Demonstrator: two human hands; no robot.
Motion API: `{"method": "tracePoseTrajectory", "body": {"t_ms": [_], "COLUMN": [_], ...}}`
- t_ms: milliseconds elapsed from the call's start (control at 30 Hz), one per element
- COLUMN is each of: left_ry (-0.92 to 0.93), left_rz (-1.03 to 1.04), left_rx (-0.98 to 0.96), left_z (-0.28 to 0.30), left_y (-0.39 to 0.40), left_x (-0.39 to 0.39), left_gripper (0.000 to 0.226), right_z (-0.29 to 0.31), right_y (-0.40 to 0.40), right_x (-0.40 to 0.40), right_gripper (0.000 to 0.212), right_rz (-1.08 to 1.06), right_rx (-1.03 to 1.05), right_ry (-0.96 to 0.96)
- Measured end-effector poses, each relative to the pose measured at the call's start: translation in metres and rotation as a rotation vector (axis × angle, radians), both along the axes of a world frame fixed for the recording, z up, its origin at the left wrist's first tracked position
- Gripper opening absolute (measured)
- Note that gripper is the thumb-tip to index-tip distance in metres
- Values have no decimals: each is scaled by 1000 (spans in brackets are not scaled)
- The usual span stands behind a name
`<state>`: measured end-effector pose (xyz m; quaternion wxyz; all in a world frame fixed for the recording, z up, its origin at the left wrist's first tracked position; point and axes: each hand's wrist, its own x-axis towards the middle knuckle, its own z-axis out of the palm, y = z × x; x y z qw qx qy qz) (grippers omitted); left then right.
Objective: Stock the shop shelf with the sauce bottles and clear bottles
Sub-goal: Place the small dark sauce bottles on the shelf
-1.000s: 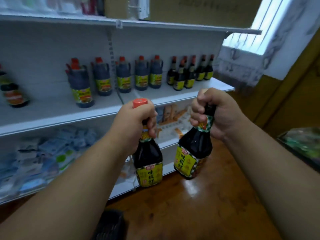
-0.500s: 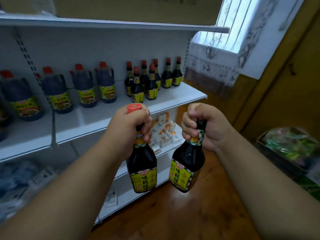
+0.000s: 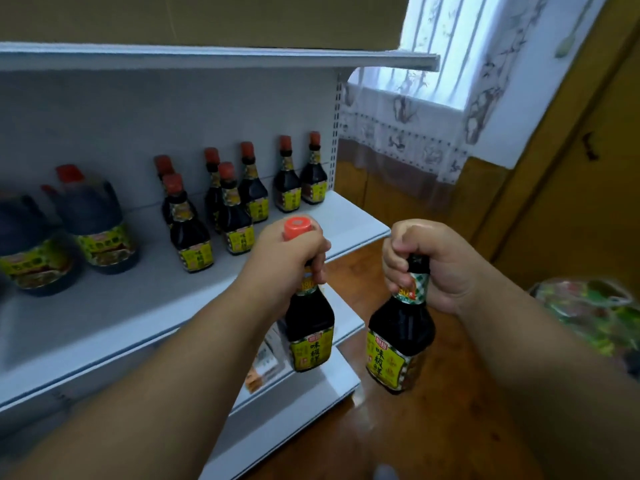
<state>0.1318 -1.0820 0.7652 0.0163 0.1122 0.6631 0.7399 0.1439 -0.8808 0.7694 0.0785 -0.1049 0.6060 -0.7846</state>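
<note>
Person stands at the white shelf (image 3: 311,216), arms forward. Left hand (image 3: 287,265) grips the neck of one dark sauce bottle (image 3: 310,327), orange cap showing above the fist. Right hand (image 3: 426,265) is fisted over the cap and neck of a second sauce bottle (image 3: 398,344). Both hang in the air, just off the shelf's front edge.

Already stocked: a cluster of small sauce bottles (image 3: 239,209), big jugs (image 3: 93,223) at left. No clear bottles visible. Judgement: partly done; these two not yet placed.
</note>
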Motion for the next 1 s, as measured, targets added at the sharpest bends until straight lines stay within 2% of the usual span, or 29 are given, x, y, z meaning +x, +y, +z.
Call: {"method": "tracePoseTrajectory", "body": {"t_ms": [200, 333, 400, 533, 633, 700, 1000], "left_ry": [-41, -35, -13, 102, 128, 120, -2], "left_rz": [236, 408, 511, 663, 723, 753, 694], "left_rx": [-16, 44, 57, -5, -44, -72, -213], "left_z": [-4, -4, -5, -12, -18, -20, -41], "left_y": [42, 54, 54, 50, 46, 43, 24], "left_x": [-82, -119, -136, -168, -197, -214, -259], "left_gripper": [14, 18, 20, 32, 31, 33, 23], "right_z": [-11, -9, -12, -25, -33, -36, -47], "right_y": [33, 30, 18, -4, -18, -26, -41], "right_x": [-121, -185, -212, -255, -282, -297, -338], "right_gripper": [22, 19, 20, 31, 33, 31, 11], "right_rz": [208, 274, 192, -156, -214, -199, 4], "right_rx": [91, 148, 172, 271, 334, 335, 329], "right_ry": [-52, -5, 67, 227, 299, 276, 258]}}
